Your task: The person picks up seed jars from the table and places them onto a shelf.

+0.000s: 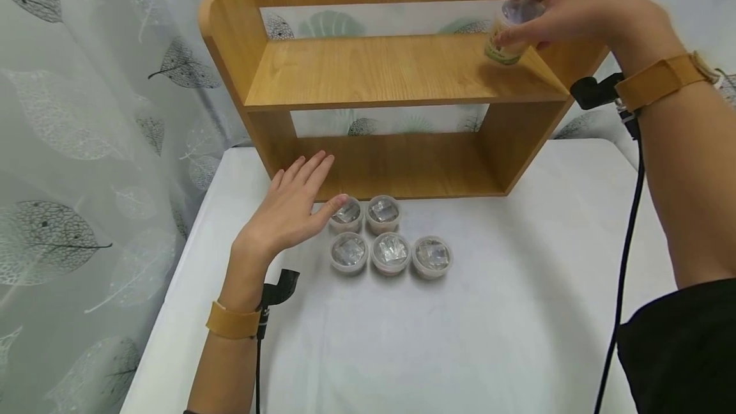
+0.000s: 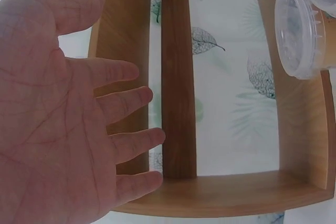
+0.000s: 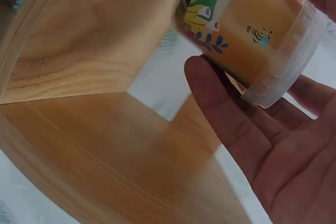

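My right hand (image 1: 581,11) grips a clear plastic cup (image 1: 510,34) with a lid, over the right end of the shelf unit's upper board (image 1: 379,72). In the right wrist view, this cup (image 3: 247,30) shows printed leaves and a small bee, and thumb and fingers hold it near its lid. My left hand (image 1: 287,206) is held out with straight, spread fingers before the lower compartment, holding nothing. Beside its thumb, several lidded cups (image 1: 391,253) stand on the white table in two rows. The left wrist view shows the bare left palm (image 2: 58,114).
The wooden shelf unit (image 1: 227,37) has two levels and stands at the back of the white table (image 1: 494,324). A leaf-patterned curtain (image 1: 86,165) hangs at the left and behind. A black cable (image 1: 629,241) runs down from the right wrist.
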The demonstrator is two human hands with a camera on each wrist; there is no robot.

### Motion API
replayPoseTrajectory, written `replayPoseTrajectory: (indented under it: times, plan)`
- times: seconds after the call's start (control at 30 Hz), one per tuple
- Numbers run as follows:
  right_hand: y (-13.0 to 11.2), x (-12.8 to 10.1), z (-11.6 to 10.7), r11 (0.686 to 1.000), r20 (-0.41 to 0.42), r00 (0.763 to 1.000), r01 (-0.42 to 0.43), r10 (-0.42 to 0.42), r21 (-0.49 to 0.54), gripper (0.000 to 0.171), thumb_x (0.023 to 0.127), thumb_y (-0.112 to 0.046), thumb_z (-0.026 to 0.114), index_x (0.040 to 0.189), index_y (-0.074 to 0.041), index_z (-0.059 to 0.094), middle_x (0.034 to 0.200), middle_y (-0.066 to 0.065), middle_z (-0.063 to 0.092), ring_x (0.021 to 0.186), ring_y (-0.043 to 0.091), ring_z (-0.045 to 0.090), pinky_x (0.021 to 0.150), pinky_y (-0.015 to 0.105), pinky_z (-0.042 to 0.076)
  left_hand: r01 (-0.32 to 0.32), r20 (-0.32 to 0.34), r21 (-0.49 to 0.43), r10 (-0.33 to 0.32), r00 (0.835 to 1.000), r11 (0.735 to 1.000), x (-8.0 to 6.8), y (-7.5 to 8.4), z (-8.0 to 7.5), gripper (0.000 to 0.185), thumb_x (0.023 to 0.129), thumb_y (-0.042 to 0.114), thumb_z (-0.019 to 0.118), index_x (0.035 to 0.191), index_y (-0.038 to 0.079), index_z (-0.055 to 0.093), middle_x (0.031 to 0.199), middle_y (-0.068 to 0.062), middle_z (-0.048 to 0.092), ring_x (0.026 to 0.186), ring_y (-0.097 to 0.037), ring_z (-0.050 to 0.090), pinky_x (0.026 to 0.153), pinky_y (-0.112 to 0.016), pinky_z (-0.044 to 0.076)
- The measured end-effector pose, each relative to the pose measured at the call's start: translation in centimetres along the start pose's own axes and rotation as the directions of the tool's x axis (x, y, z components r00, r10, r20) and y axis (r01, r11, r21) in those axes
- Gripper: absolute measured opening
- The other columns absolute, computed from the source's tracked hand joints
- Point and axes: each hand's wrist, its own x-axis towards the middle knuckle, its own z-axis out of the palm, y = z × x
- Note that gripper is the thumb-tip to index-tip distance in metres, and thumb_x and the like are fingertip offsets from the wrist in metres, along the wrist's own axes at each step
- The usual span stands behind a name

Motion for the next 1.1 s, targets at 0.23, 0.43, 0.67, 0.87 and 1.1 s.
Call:
replayPoseTrajectory:
  times: [0.23, 0.43, 0.67, 0.87, 1.1]
  plan:
    - [1.08, 0.6, 0.12, 0.999, 0.026, 0.999, -0.027, 0.027, 0.023, 0.095, 0.086, -0.046, 0.071, 0.156, -0.005, 0.022, 0.144, 0.031, 0.033, 0.114, 0.048, 0.04, 0.091, 0.062, 0.042, 0.008, 0.007, 0.0, -0.008, 1.0, 1.0, -0.28, 0.09, 0.26, 0.08, 0.098, 0.061, 0.042, 0.159, 0.015, 0.017, 0.164, -0.005, 0.014, 0.149, -0.034, 0.01, 0.115, -0.061, 0.007]
    - [0.67, 0.89, 0.04, 0.999, 0.013, 1.0, -0.022, 0.021, 0.037, 0.092, 0.086, -0.047, 0.071, 0.155, -0.007, 0.026, 0.143, 0.027, 0.035, 0.115, 0.046, 0.038, 0.097, 0.067, 0.036, 0.002, -0.012, 0.01, -0.002, 1.0, 1.0, -0.53, 0.06, 0.29, 0.08, 0.098, 0.061, 0.041, 0.159, 0.015, 0.018, 0.163, -0.005, 0.016, 0.148, -0.034, 0.011, 0.115, -0.061, 0.009]
    - [0.52, 1.05, 0.56, 0.99, 0.046, 0.998, -0.057, 0.052, 0.129, 0.1, 0.083, -0.048, 0.075, 0.159, -0.013, 0.018, 0.15, 0.024, 0.024, 0.128, 0.045, 0.026, 0.102, 0.07, 0.03, 0.008, -0.002, 0.007, -0.008, 1.0, 1.0, -0.81, 0.09, 0.35, 0.079, 0.099, 0.061, 0.041, 0.159, 0.015, 0.019, 0.163, -0.005, 0.016, 0.148, -0.034, 0.012, 0.115, -0.061, 0.009]
    - [0.74, 0.97, 0.78, 0.99, 0.075, 0.995, -0.07, 0.061, 0.122, 0.1, 0.086, -0.05, 0.072, 0.159, -0.014, 0.014, 0.153, 0.028, 0.021, 0.131, 0.048, 0.023, 0.1, 0.074, 0.028, 0.019, 0.013, -0.004, -0.019, 1.0, 1.0, -0.9, 0.26, 0.33, 0.08, 0.098, 0.062, 0.041, 0.159, 0.016, 0.017, 0.164, -0.005, 0.015, 0.149, -0.033, 0.01, 0.116, -0.06, 0.007]
    - [0.86, 0.8, 0.95, 0.984, 0.105, 0.992, -0.079, 0.063, 0.158, 0.1, 0.087, -0.051, 0.07, 0.16, -0.014, 0.012, 0.153, 0.026, 0.021, 0.131, 0.047, 0.024, 0.102, 0.073, 0.026, 0.024, 0.02, -0.008, -0.024, 0.999, 1.0, -0.99, 0.39, 0.45, 0.08, 0.098, 0.061, 0.042, 0.159, 0.016, 0.017, 0.164, -0.005, 0.015, 0.149, -0.032, 0.01, 0.116, -0.059, 0.007]
